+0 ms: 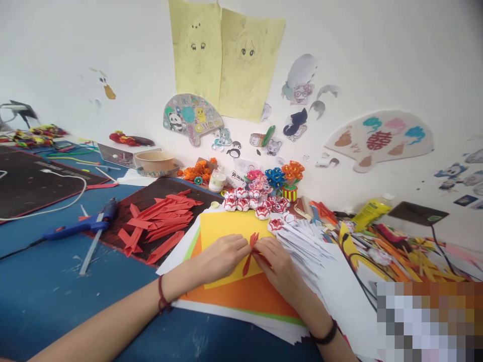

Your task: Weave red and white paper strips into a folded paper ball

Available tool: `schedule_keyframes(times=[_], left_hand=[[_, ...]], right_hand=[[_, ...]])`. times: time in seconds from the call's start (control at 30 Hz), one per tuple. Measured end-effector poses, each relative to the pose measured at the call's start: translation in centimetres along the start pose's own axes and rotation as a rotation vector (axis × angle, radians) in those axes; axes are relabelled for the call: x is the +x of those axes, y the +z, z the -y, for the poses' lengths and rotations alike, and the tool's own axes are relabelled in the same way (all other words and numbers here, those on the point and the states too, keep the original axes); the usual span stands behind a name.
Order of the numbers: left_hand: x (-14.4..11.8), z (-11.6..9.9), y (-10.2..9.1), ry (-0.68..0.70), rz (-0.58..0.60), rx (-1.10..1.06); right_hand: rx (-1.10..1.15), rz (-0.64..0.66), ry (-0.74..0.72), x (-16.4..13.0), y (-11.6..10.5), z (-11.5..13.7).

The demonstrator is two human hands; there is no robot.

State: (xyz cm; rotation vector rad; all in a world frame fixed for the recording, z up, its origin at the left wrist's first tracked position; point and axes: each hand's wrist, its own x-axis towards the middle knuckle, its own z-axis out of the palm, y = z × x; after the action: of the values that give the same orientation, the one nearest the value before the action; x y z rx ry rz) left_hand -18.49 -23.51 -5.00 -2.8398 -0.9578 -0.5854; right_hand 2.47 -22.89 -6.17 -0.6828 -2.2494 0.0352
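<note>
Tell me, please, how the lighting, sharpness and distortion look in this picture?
Head view: soft, even light, faint shadows under both hands; left hand and right hand sharp on the red paper strip; edges bow, glue gun stretched; a pixelated block hides the lower right.

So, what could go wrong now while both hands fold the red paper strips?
The left hand and right hand pinch thin red strips; a hard pull may tear them. A sleeveless forearm could sweep the loose white strips aside. The glue gun lies close by, possibly hot.
</note>
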Motion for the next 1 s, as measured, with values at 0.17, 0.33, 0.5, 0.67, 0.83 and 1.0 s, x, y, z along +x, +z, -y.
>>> schedule_keyframes(times=[0.17,0.33,0.5,0.67,0.83,1.0], left_hand=[[0.2,-0.5,-0.2,-0.029,-0.087,-0.05],[0.2,-0.5,-0.2,-0.078,-0.082,-0.098],[0.0,-0.2,-0.7,-0.035,-0.04,-0.158],[0.3,0.3,-1.8,-0.135,-0.03,-0.632],[0.4,1.0,-2.3,-0.223,-0.036,-0.781],[0.3,0.7,-2.0,-0.111,-0.097,-0.422]], right_hand=[[0.047,-0.008,0.082,-0.3,0.3,0.3],[0.167,0.05,0.234,-0.7,0.7,0.4],[0.307,0.132,0.327,-0.3,-0.1,1.0],[0.482,0.177,0.413,0.9,-1.5,2.3],[0.504,0.127,0.38,0.9,-1.6,2.0],[0.427,0.019,0.261,0.0,-0.8,1.2]])
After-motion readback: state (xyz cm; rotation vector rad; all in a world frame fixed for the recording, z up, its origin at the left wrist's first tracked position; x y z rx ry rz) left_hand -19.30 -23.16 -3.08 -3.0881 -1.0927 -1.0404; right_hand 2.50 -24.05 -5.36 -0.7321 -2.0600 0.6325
